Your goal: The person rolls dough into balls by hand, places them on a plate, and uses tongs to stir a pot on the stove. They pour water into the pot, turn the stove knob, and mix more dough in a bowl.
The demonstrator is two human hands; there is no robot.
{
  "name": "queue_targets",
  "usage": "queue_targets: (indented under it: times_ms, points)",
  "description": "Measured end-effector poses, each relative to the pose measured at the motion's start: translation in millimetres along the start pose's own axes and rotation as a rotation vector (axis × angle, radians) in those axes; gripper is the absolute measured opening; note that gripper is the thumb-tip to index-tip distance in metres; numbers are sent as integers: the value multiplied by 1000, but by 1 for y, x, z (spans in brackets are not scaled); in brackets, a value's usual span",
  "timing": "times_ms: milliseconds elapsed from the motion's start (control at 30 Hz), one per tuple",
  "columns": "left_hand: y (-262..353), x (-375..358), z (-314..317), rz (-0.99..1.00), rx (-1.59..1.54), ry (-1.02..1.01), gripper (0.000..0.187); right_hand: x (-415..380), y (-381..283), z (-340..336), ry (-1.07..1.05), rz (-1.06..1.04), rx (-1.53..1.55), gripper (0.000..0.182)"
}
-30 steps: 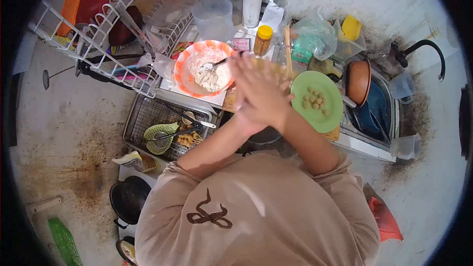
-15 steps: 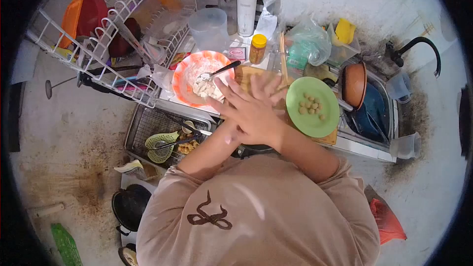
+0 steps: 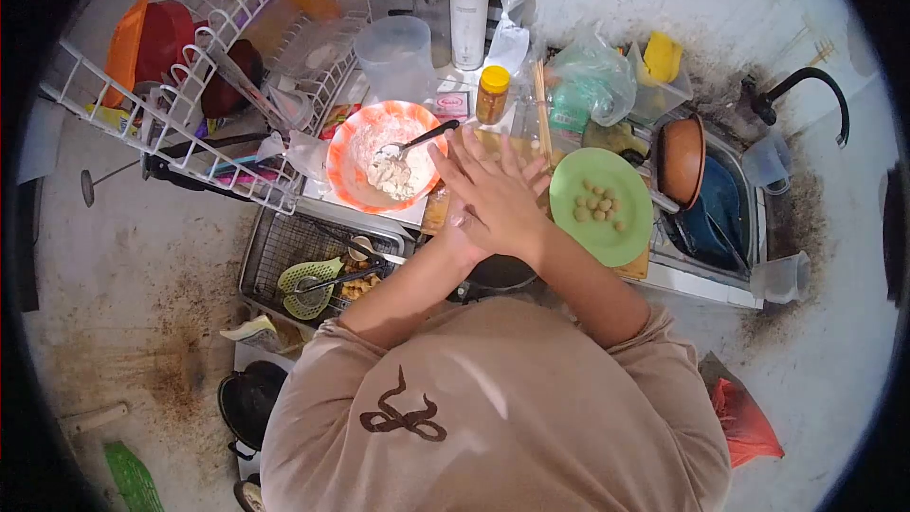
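Note:
My right hand (image 3: 491, 201) lies across the top of my left hand (image 3: 531, 173), palms together and wrists crossed. Fingers on both are stretched out and spread. Whether anything sits between the palms is hidden. To their left is an orange-and-white bowl (image 3: 337, 163) of white flour and lumpy dough (image 3: 391, 176), with a dark-handled spoon (image 3: 425, 137) resting in it. A green plate (image 3: 618, 245) on the right bears several small dough balls (image 3: 597, 203). Under the hands, a wooden board (image 3: 436, 210) is partly visible.
A yellow-lidded jar (image 3: 492, 97), a white flask (image 3: 469, 24) and a clear container (image 3: 393, 57) stand behind. At right is a sink (image 3: 755, 228) with a brown pot (image 3: 682, 163). A fryer basket (image 3: 275, 242) holds a green strainer (image 3: 305, 301); a dish rack (image 3: 171, 137) stands upper left.
My crossed hands have shifted slightly against each other, and the right hand's fingers now point more steeply upward. The bowl and plate stay in place; the view has tilted slightly.

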State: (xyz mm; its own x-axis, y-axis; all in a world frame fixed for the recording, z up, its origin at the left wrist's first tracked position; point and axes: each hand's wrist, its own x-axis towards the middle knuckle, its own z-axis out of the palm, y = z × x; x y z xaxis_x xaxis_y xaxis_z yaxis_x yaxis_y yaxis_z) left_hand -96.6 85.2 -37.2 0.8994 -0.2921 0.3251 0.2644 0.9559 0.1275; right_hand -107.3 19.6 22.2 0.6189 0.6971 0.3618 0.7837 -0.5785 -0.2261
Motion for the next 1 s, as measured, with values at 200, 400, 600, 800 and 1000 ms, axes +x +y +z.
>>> queue_targets:
  times_ms: [200, 400, 600, 800, 1000]
  points:
    - [7, -9, 8, -71, -38, 182, 76, 4, 0, -15, 222, -28, 341, 71]
    - [20, -17, 21, -80, -11, 304, 79, -11, 12, -24, 217, 25, 533, 54]
    - [21, -13, 21, -13, 190, 373, 88, -37, 5, -14, 237, 106, 312, 40]
    - [15, -11, 23, -30, 202, 267, 93, -39, -1, 2, 386, 203, 220, 31]
    - [9, -5, 27, -80, 326, 314, 89, -43, 0, 13, 441, 201, 262, 27]
